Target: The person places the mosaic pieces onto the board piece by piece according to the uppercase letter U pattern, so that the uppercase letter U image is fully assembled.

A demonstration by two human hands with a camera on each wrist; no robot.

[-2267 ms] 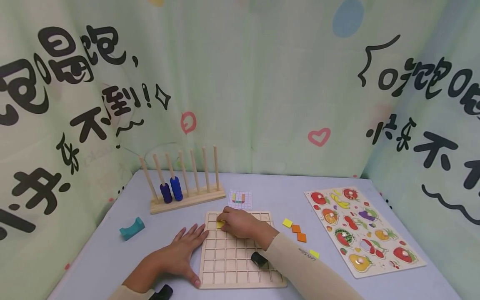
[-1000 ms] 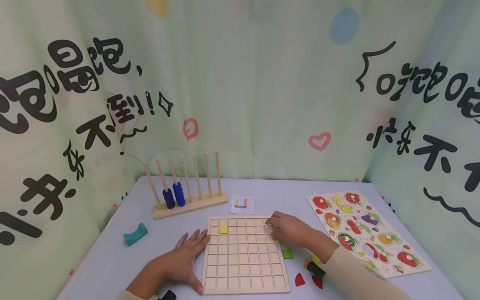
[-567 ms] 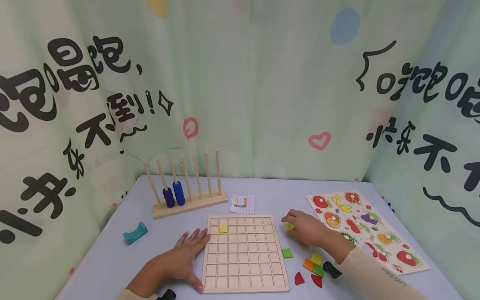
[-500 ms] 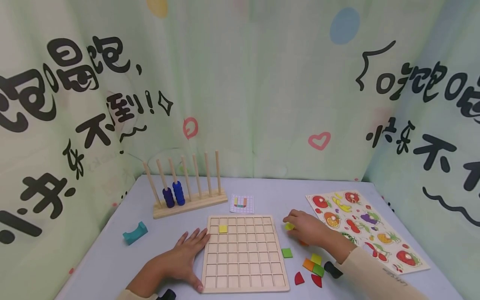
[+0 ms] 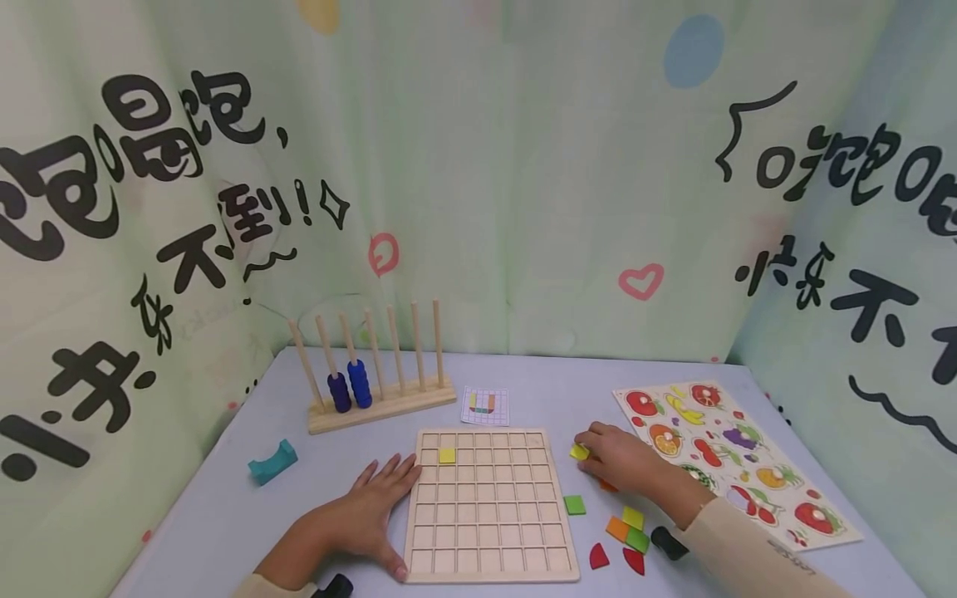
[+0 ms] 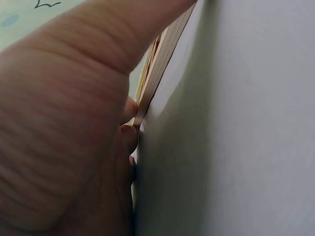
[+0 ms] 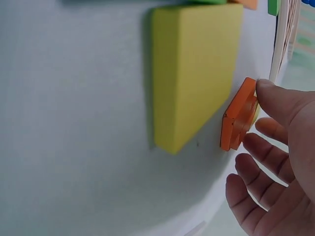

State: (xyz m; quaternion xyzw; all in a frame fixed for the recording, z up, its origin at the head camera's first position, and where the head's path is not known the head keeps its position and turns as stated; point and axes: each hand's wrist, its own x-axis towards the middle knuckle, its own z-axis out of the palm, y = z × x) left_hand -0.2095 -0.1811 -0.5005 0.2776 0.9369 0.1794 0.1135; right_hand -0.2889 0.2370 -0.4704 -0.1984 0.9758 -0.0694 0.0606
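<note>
A wooden grid board (image 5: 489, 517) lies on the table, with one yellow tile (image 5: 447, 455) in its upper left part. My left hand (image 5: 365, 517) rests flat with spread fingers against the board's left edge; the left wrist view shows the board's side (image 6: 165, 61) by the fingers. To the right of the board, my right hand (image 5: 622, 458) is at another yellow tile (image 5: 579, 452), its thumb and index finger bent around it. In the right wrist view an orange tile (image 7: 239, 115) lies close to the thumb and partly hides that yellow tile.
Green, orange, yellow and red pieces (image 5: 628, 531) lie right of the board, with a green tile (image 5: 574, 505) beside its edge. A pattern card (image 5: 486, 406), peg stand (image 5: 381, 403), teal arch block (image 5: 272, 463) and fruit puzzle board (image 5: 736, 465) lie around.
My right hand has let go of the yellow tile on the board and moved right to the loose yellow tile beside it. My left hand stays at the board's left edge.
</note>
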